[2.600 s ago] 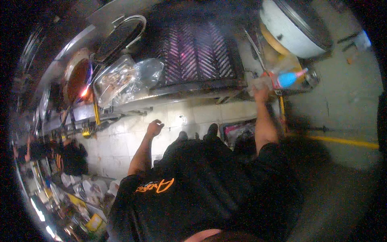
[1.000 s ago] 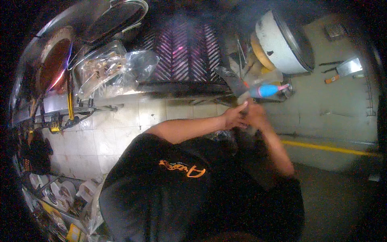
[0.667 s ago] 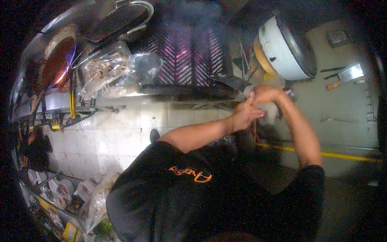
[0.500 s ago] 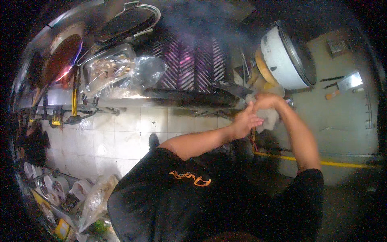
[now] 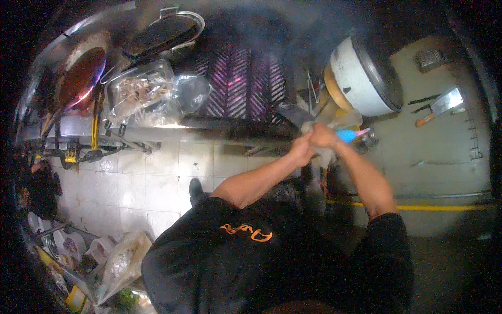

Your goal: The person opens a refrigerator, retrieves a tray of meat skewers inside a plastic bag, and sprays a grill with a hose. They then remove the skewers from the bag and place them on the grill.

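My two hands are together in front of the grill, beside the white pot. A limp, pale grey cloth is gathered in them, and part of it hangs below. My right hand is closed over the cloth from above. Against it, a little lower and to the left, my left hand has its fingers wrapped round the cloth; motion softens their outline. Just right of my right hand is a bright blue thing with a pink end, too blurred to name.
Beyond my hands is a smoking grill. A big white pot stands to its right. A cleaver and a grater lie on the right-hand counter. A clear plastic tray and a dark red pan are at left.
My hands have drawn together on the cloth and shifted slightly left. My left fingers, spread before, are now closed. The blue and pink thing beside my right hand has come into sight.
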Demonstrator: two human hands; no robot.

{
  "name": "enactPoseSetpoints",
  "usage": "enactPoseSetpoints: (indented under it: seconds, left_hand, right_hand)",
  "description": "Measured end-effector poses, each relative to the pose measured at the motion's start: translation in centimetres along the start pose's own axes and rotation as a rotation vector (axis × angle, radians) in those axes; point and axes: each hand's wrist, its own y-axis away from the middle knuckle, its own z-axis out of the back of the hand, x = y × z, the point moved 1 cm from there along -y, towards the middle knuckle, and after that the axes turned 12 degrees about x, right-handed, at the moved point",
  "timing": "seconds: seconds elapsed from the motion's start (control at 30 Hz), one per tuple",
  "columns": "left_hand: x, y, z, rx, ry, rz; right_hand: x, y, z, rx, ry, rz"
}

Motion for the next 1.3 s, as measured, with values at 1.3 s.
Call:
enactPoseSetpoints:
  seconds: [1.3]
  left_hand:
    - [0.0,7.9,0.0,0.028,-0.501,0.107]
  right_hand:
    - [3.6,7.9,-8.1,-0.561,-0.582,0.01]
